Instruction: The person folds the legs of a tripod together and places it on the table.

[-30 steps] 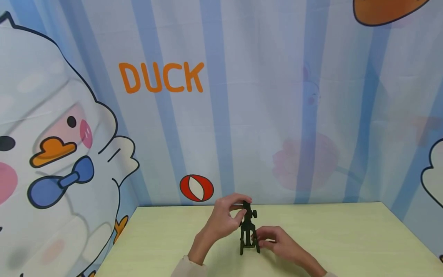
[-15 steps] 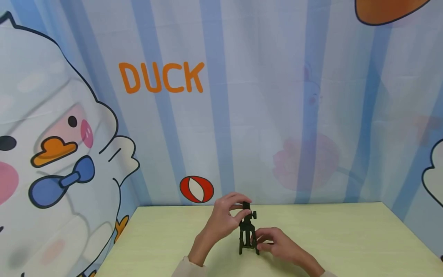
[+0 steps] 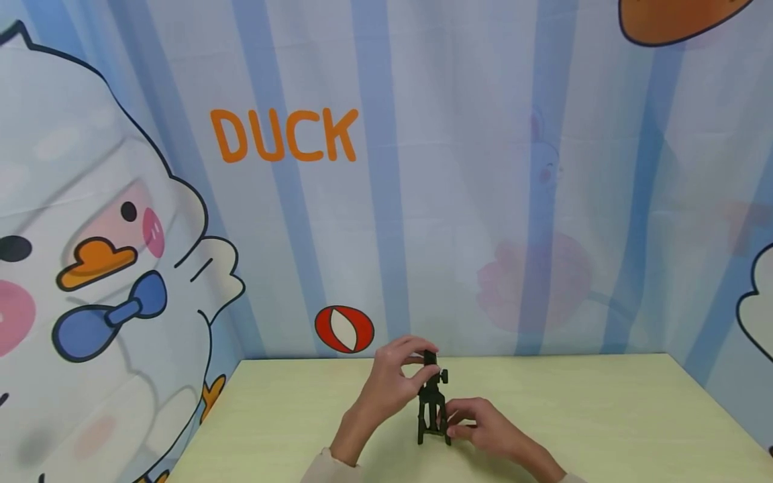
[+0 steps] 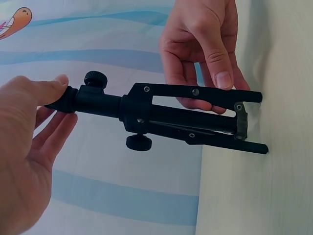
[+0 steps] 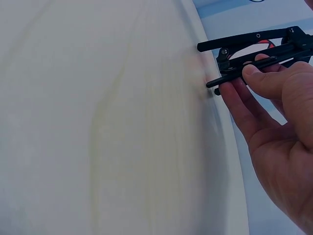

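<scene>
A small black tripod (image 3: 432, 397) is held upright over the table between both hands, its legs drawn in near the centre post. The left hand (image 3: 392, 379) grips the tripod's top end between thumb and fingers. Lower down, the right hand (image 3: 486, 429) pinches one leg. In the left wrist view, two screw knobs show on the tripod (image 4: 137, 105), and the right thumb lies along the nearer leg. From the right wrist view, the right hand (image 5: 288, 147) has its thumb on a leg with fingers behind. Whether the feet touch the tabletop I cannot tell.
A pale yellow table (image 3: 302, 396) spreads under the hands. Behind it hangs a blue striped curtain (image 3: 459, 201) printed with cartoon ducks and the word DUCK. The table's back edge meets the curtain a short way beyond the tripod.
The right hand has shifted slightly left with the leg it pinches, and that leg's foot sits a little further inward. The left hand stays nearly still at the top.
</scene>
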{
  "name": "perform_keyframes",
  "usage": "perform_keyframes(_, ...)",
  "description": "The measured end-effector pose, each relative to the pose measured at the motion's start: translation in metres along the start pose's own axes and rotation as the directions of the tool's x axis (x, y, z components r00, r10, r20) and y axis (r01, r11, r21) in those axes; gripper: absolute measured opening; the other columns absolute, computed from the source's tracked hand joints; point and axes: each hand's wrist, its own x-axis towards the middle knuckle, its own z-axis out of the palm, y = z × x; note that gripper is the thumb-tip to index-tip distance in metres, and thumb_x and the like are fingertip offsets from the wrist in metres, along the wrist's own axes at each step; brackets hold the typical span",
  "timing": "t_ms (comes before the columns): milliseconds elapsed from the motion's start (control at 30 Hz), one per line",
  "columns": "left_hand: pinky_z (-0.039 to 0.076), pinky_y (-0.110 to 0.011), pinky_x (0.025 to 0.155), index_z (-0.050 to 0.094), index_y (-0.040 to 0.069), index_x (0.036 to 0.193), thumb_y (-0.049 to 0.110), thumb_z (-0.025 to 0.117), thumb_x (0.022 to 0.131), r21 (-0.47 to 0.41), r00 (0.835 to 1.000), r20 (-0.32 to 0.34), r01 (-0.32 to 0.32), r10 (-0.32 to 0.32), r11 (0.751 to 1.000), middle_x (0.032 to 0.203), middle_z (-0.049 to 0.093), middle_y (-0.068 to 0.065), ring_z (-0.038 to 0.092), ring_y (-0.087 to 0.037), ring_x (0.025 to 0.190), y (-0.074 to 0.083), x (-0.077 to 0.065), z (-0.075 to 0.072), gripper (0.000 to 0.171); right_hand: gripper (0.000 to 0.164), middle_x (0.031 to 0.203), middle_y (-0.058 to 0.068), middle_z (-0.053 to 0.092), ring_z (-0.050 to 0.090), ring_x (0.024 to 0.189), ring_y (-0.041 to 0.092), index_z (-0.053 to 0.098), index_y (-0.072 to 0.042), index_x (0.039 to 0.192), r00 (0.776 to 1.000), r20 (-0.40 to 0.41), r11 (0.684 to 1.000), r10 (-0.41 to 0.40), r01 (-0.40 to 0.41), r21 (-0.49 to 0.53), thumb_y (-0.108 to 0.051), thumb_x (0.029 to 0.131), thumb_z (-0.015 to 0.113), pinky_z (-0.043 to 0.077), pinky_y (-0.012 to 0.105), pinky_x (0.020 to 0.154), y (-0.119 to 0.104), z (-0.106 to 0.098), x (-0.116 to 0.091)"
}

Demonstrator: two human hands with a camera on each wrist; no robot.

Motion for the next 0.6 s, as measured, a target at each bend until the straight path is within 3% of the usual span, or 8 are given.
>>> perform_keyframes(133, 0.063, -0.03, 0.082, 0.073, 0.01, 0.11, 0.007, 0.083, 0.089, 0.048, 0.999, -0.05, -0.01, 0.013, 0.999, 0.103, 0.065, -0.001, 0.066, -0.014, 0.089, 0.0017, 0.0009, 0.0023, 0.024, 0.016, 0.11, 0.021, 0.071, 0.072, 0.1, 0.03, 0.07, 0.002, 0.113, 1.0, -0.004, 1.0, 0.015, -0.015, 0.017, 0.003, 0.098, 0.066, 0.061, 0.033, 0.087, -0.0017, 0.0011, -0.0004)
perform_keyframes(367, 0.064, -0.036, 0.08, 0.073, 0.008, 0.107, 0.004, 0.083, 0.088, 0.048, 0.998, -0.065, -0.022, 0.025, 0.999, 0.1, 0.064, -0.002, 0.066, -0.012, 0.085, 0.0036, 0.0014, 0.0025, 0.022, 0.017, 0.108, 0.016, 0.072, 0.073, 0.098, 0.024, 0.071, 0.0, 0.114, 0.999, -0.014, 0.999, 0.034, -0.034, 0.015, -0.001, 0.098, 0.068, 0.061, 0.033, 0.086, -0.0012, -0.0005, -0.0011)
perform_keyframes(600, 0.062, -0.03, 0.087, 0.073, 0.009, 0.111, 0.001, 0.079, 0.091, 0.017, 1.0, -0.028, -0.008, 0.008, 1.0, 0.106, 0.068, -0.003, 0.071, -0.015, 0.094, 0.0034, -0.0009, -0.0005, 0.022, 0.017, 0.108, 0.016, 0.07, 0.071, 0.098, 0.026, 0.07, -0.006, 0.115, 0.984, -0.14, 0.992, 0.112, -0.119, -0.046, -0.002, 0.099, 0.069, 0.061, 0.029, 0.081, -0.0001, -0.0057, -0.0012)
